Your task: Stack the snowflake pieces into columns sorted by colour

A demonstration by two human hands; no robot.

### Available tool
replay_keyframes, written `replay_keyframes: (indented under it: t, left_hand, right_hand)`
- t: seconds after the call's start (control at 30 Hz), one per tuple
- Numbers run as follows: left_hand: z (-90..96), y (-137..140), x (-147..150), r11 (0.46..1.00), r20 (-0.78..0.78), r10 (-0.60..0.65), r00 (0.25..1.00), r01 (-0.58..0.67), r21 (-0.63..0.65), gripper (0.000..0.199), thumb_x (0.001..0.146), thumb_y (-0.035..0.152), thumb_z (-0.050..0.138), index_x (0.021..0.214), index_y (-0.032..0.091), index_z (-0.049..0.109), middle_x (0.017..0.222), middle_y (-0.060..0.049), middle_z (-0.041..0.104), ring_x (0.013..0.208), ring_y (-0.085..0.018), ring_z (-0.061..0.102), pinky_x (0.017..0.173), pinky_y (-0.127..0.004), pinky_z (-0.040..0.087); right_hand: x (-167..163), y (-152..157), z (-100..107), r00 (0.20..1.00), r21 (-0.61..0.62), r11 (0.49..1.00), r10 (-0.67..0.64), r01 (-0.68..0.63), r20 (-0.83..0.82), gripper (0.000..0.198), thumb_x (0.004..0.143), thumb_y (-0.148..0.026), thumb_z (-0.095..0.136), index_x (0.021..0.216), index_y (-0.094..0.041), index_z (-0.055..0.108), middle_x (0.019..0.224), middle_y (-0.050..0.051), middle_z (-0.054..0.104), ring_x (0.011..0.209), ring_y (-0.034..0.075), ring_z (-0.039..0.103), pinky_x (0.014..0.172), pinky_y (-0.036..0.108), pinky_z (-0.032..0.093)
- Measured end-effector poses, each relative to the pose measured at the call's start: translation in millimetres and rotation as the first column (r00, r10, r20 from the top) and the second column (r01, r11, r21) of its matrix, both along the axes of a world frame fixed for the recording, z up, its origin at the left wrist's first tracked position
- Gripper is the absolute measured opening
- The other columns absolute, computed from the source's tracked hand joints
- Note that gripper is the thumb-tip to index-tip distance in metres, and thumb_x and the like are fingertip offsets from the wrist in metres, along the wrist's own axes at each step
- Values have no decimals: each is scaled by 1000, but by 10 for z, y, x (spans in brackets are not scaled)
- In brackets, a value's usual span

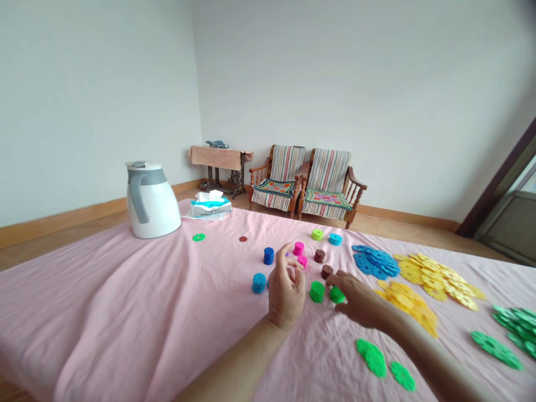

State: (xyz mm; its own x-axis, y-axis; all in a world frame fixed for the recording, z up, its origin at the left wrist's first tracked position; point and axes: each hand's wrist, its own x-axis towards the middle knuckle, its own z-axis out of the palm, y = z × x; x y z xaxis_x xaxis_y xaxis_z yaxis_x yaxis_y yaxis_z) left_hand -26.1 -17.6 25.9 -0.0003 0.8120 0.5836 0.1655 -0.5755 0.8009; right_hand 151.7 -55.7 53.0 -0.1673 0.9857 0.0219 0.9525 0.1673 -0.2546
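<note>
My left hand (287,287) is raised over the middle of the cloth with its fingers loosely curled and apart, and I see nothing held in it. It partly covers a purple piece (287,254) and a blue one. Left of it stand a dark blue stack (268,256) and a lighter blue stack (258,283) of small discs. My right hand (355,296) has thumb and fingers around a green disc stack (336,295), partly hidden. Beside that is another green stack (317,291). Brown stacks (320,256) and pink stacks (298,248) stand just beyond.
Blue discs (377,262), yellow discs (439,279) and green discs (519,329) lie in heaps at the right. A white kettle (157,204) and a tissue box (210,206) stand at the left on the pink cloth (125,312). Two chairs (326,173) are behind.
</note>
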Motion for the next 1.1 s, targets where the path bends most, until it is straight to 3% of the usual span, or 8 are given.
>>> replay_keyframes:
  t: [0.1,0.17,0.23,0.37,0.67,0.8,0.97,1.1]
  left_hand:
    - [-4,9,1,1000,5,11,1000,-11,-5,50,81,7,44,129,19,37,81,0,59,52,-10,51,53,-21,42]
    - [-16,18,4,1000,6,10,1000,-10,-8,50,81,7,43,129,19,38,81,1,58,52,-9,51,53,-21,42]
    - [-35,26,8,1000,7,4,1000,-4,-6,49,81,7,43,129,19,38,81,0,59,53,-10,52,54,-21,43]
    - [-73,41,14,1000,0,0,1000,0,5,46,82,8,42,126,19,39,82,0,58,53,-10,52,54,-21,43]
    - [-54,50,-8,1000,-24,19,1000,-18,14,42,83,11,43,124,17,41,81,-1,60,52,-10,51,53,-21,42]
    - [-59,44,-12,1000,-21,7,1000,-7,15,43,82,9,43,124,17,42,81,0,60,55,-11,53,56,-22,43]
    - [-46,44,-14,1000,-14,-3,1000,3,3,44,81,9,43,124,18,42,81,0,60,56,-11,55,56,-22,44]
    - [-30,41,-7,1000,-9,-14,1000,14,-3,43,81,9,43,123,17,42,82,-1,60,56,-11,55,55,-21,45]
  right_hand:
    - [96,-232,56,999,34,999,-20,21,-33,37,72,-14,56,109,-17,58,112,12,61,103,25,57,90,37,43]
    - [142,-421,108,999,-92,996,-27,24,-42,25,73,-15,54,97,-20,59,97,8,63,89,21,59,80,35,46]
    - [154,-588,150,999,-228,974,-14,2,-51,31,67,-11,54,96,-22,59,96,5,62,86,20,59,76,33,45]
    - [108,-737,162,997,-301,953,-42,20,-68,41,59,-6,50,95,-22,57,101,5,61,89,20,57,76,31,43]
    - [97,-666,195,989,-291,955,-97,62,-110,17,59,-9,51,73,-20,52,83,1,59,78,16,51,67,26,36]
    - [106,-584,239,966,-292,956,-83,8,-245,8,63,-14,55,66,-19,50,69,-3,51,66,11,45,58,23,32]
    - [135,-464,64,873,-324,946,-135,-27,-468,5,67,-15,56,69,-18,51,59,-6,46,57,8,43,50,20,29]
    - [222,-427,-82,864,-288,958,-156,13,-479,3,69,-14,54,68,-17,55,60,-5,54,59,9,49,53,20,33]
